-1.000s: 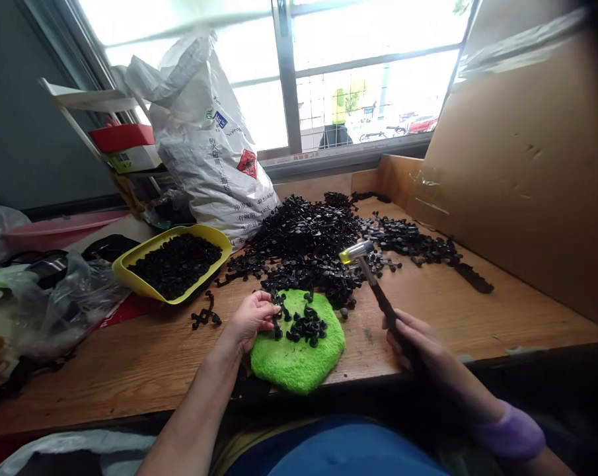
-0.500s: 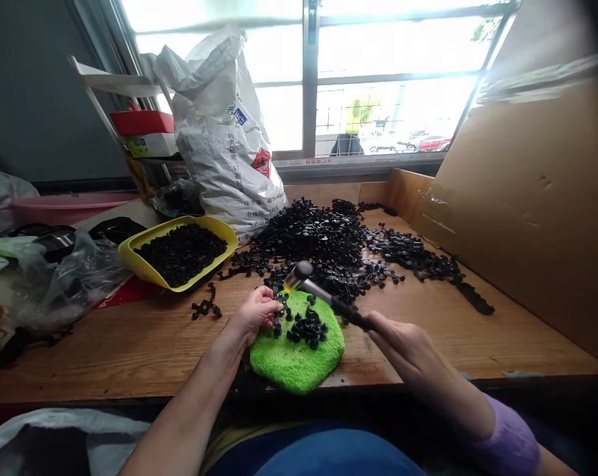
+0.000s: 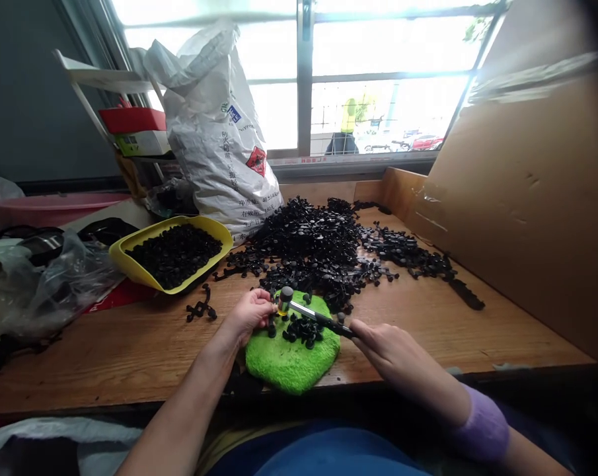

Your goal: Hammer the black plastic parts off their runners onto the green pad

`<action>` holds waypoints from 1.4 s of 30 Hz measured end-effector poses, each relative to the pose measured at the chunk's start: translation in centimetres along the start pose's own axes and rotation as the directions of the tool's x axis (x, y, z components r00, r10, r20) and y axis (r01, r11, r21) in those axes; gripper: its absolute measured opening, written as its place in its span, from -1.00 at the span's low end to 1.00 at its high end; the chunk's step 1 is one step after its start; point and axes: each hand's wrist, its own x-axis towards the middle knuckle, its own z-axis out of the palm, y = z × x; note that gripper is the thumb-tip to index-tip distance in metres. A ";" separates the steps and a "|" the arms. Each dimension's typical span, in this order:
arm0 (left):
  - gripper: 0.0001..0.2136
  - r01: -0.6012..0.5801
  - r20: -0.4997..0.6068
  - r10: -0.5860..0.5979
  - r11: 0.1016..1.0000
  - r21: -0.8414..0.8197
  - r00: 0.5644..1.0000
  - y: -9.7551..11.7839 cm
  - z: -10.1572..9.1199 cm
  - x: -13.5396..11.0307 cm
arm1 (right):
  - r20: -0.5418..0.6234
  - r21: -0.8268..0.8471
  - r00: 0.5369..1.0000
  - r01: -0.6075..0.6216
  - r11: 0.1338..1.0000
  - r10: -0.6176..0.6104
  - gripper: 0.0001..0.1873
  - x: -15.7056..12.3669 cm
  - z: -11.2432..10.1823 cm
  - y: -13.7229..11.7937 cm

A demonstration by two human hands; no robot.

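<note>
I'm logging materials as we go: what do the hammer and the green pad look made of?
Hammer: silvery, shiny shaft, so probably metal; dark grip, perhaps rubber; yellow lower face, possibly plastic, too small to be sure. Green pad: matte, fuzzy surface, likely towelling cloth; its inside is hidden.

Both forearms [image 3: 195, 387] forward (left fingers [image 3: 261, 308] pinched)

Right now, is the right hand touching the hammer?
Touching. The head view shows the right hand gripping the hammer by the end of its black handle, with no gap between them.
</note>
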 end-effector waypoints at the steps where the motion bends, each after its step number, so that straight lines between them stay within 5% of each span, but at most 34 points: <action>1: -0.74 0.006 0.012 -0.006 1.000 -0.003 1.000 0.0 -0.2 0.0 | -0.017 0.065 1.000 0.000 0.998 0.001 -0.70 -0.2 -0.1 0.2; 6: -0.69 0.043 0.121 -0.038 0.998 -0.038 0.992 0.8 -1.3 -0.2 | -0.127 0.384 0.990 -0.005 0.923 0.058 -0.72 -1.7 -0.4 2.1; 12: -0.78 -0.038 0.178 0.020 0.994 0.100 0.984 2.1 -1.3 -0.1 | -0.089 0.507 0.987 -0.073 0.859 0.136 -0.68 -2.8 -0.1 3.6; 17: -0.77 -0.063 0.174 0.031 0.982 0.178 0.984 1.6 -0.4 -0.1 | -0.133 0.513 0.968 -0.116 0.851 0.213 -0.68 -2.6 0.5 3.9; 30: -0.75 -0.113 0.204 0.071 0.973 0.203 0.976 0.8 -0.3 -0.4 | -0.116 0.497 0.976 -0.102 0.862 0.182 -0.70 -2.7 0.5 3.9; 34: -0.76 -0.116 0.202 0.071 0.969 0.218 0.977 0.7 -0.2 -0.4 | -0.090 0.431 0.986 -0.087 0.898 0.138 -0.72 -2.8 -0.1 3.1; 39: -0.81 -0.151 0.179 0.109 0.959 0.240 0.978 0.7 -0.1 -0.3 | -0.190 0.315 0.979 -0.011 0.949 0.075 -0.76 -2.5 -0.5 1.3; 42: -0.81 -0.164 0.185 0.122 0.959 0.230 0.975 0.7 -0.1 -0.1 | -0.120 0.154 0.992 -0.009 0.988 0.027 -0.76 -1.9 -0.5 0.5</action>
